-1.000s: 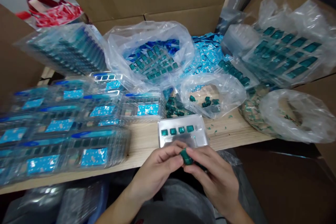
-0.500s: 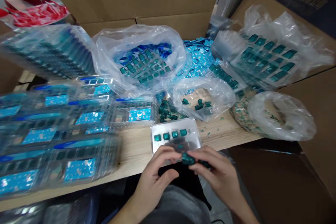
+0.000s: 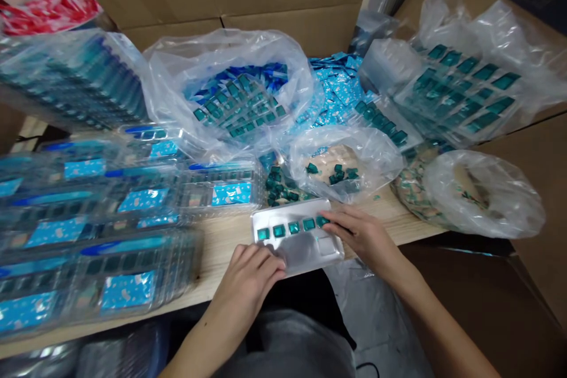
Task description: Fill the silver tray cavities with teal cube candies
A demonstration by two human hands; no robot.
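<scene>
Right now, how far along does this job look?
Done: the stacked packs on the left hold rows of teal pieces. In hand: the right hand touches the fifth teal piece at the end of a row in the clear tray, with the left hand on its edge. Left: the loose pieces heaped behind the tray.

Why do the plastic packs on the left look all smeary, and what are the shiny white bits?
In the head view, the stacked blister packs on the left are blurred, maybe from movement, though one picture can't prove it; the shiny bits are glare on the plastic bag and the metal tray.
</scene>
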